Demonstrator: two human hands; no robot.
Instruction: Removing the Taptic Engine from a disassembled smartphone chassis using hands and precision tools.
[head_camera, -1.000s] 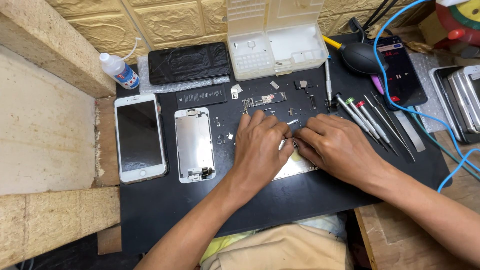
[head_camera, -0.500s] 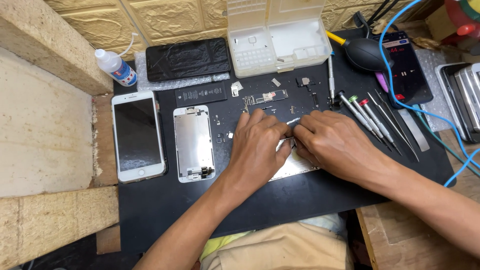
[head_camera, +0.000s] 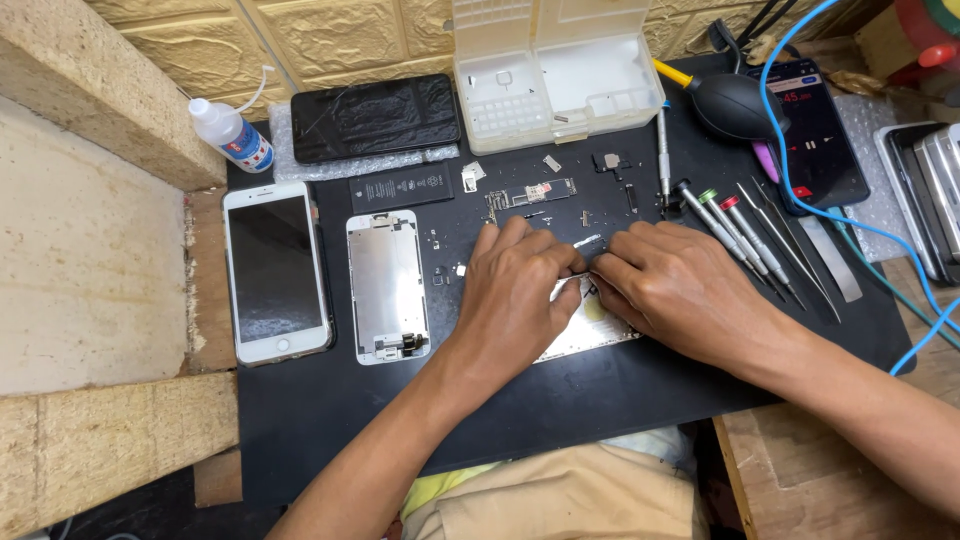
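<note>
mat: black work mat (head_camera: 600, 400) covers most of the bench. Near strip by the lap is bare; left edge butts the pale blocks (head_camera: 90, 270).
left hand: left hand (head_camera: 515, 300) mid-mat, palm down, fingers curled narrow, tips pinched at the far edge of the opened phone body (head_camera: 590, 330). It rests on that body and hides most of it.
right hand: right hand (head_camera: 675, 290) just right of it, fingers bent, tips meeting the left's over the same spot. Can't tell whether it grips a tool or a part; a thin bright sliver shows where the fingertips meet.
phone body: lies under both hands, centre of the mat. Only a pale metal strip shows between and near the palms.
white phone: white phone (head_camera: 275, 270) face up at the left edge of the mat, well apart from the hands.
screen frame: detached screen frame (head_camera: 387, 285) face down, between the white phone and the left hand, near but not touching either.
parts box: clear parts box (head_camera: 555, 70) far centre, lid up.
dark phone: dark phone (head_camera: 375, 118) left of the box, far side.
battery: black battery (head_camera: 405, 188) just near the dark phone.
board: logic board (head_camera: 530, 195) just far of the left fingers, small screws and brackets scattered round it.
drivers: screwdrivers (head_camera: 735, 235) fanned close to the right wrist; tight on that side.
blower: black air blower (head_camera: 735, 105) far right.
bottle: small dropper bottle (head_camera: 230, 135) far left corner.
</note>
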